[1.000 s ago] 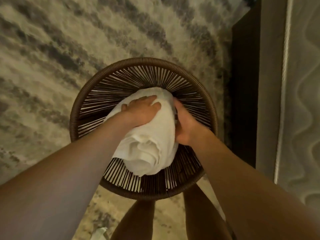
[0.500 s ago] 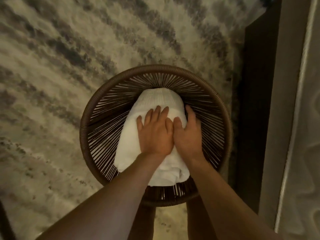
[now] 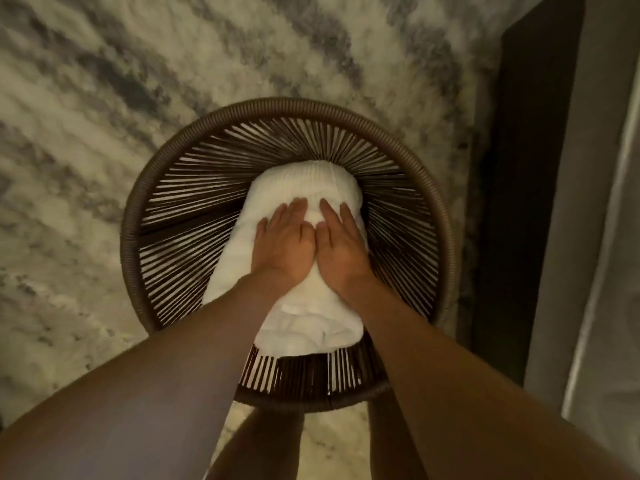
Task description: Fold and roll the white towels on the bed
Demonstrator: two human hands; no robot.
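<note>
A shaggy rug (image 3: 86, 140), cream streaked with grey, covered the floor across the left and far side of the head view. On it stood a round brown wicker basket (image 3: 138, 216) with thin dark cords fanning outward from its middle to a thick wrapped rim.

A rolled white towel (image 3: 313, 187) lay inside the basket, running from the far middle toward the near edge, its far end rounded and its near end showing bunched layers of cloth. The near end sat just inside the basket's near rim.

The left hand (image 3: 284, 242) lay flat on top of the roll, palm down, fingers stretched out and close together, pointing away from the person. It gripped nothing; it only pressed on the cloth. The right hand (image 3: 341, 244) lay beside it in the same manner, palm down with fingers extended and slightly spread, its thumb side touching the thumb side of the left hand over the middle of the towel. Both bare forearms reached in from the near edge of the frame, and the person's legs showed below the basket.

To the right of the basket ran a dark strip (image 3: 530, 202) of floor or furniture; which one could not be told. Beyond it, at the far right, stood the pale side of the bed (image 3: 595, 237), its quilted surface blurred.
</note>
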